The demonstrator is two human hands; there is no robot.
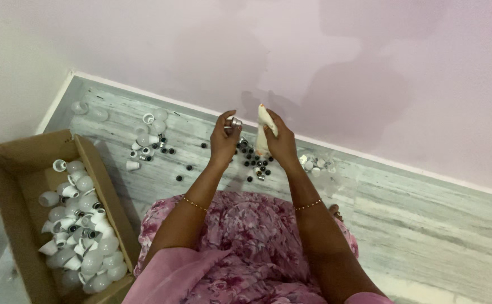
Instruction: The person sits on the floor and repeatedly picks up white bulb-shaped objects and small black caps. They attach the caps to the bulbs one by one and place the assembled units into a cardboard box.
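My left hand (224, 138) is raised in front of me and pinches a small silver metal cap (234, 121) between its fingertips. My right hand (279, 142) is wrapped around a white bulb housing (265, 125), held upright a short way to the right of the cap. The two hands are close together but apart. Below them on the floor lie several small black and silver caps (257, 160).
An open cardboard box (15, 186) at my left holds several white bulbs and housings (79, 231). More bulbs and caps (149, 135) are scattered on the grey marble floor near the pink wall. A few silver parts (311, 163) lie at the right.
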